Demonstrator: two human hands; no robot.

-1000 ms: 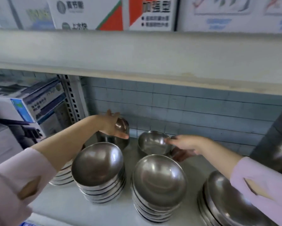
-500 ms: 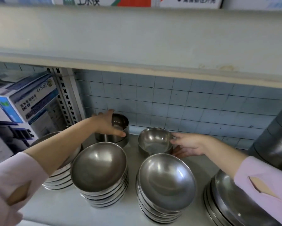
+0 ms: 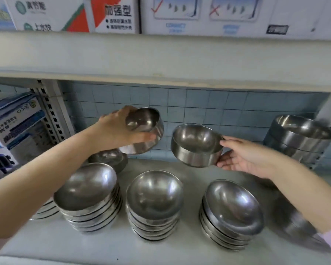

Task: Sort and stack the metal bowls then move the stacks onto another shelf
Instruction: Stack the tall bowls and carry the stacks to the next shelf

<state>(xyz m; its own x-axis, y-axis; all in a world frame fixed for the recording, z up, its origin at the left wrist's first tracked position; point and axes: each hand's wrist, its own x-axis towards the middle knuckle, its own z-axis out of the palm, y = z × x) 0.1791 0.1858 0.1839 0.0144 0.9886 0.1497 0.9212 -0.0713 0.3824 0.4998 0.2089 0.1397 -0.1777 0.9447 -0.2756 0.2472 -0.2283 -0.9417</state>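
My left hand (image 3: pixel 116 129) grips a small deep metal bowl (image 3: pixel 145 125) by its rim, lifted and tilted above the shelf. My right hand (image 3: pixel 243 155) holds a second small deep bowl (image 3: pixel 195 146) by its right rim, also in the air. Below the left bowl another small bowl (image 3: pixel 111 159) stays on the shelf at the back. Three stacks of wide shallow bowls stand in front: left (image 3: pixel 90 199), middle (image 3: pixel 153 203), right (image 3: pixel 231 213). The white shelf (image 3: pixel 103 243) carries them all.
A stack of large deep bowls (image 3: pixel 298 138) stands at the back right. More metal dishes lie at the far left (image 3: pixel 46 209) and the blurred front right (image 3: pixel 298 228). Boxes (image 3: pixel 15 123) fill the bay to the left. The upper shelf board (image 3: pixel 161 60) hangs low overhead.
Both hands closed on the small bowls at the back and lifted them off the shelf. The camera view shifted left and up, revealing a third front stack.
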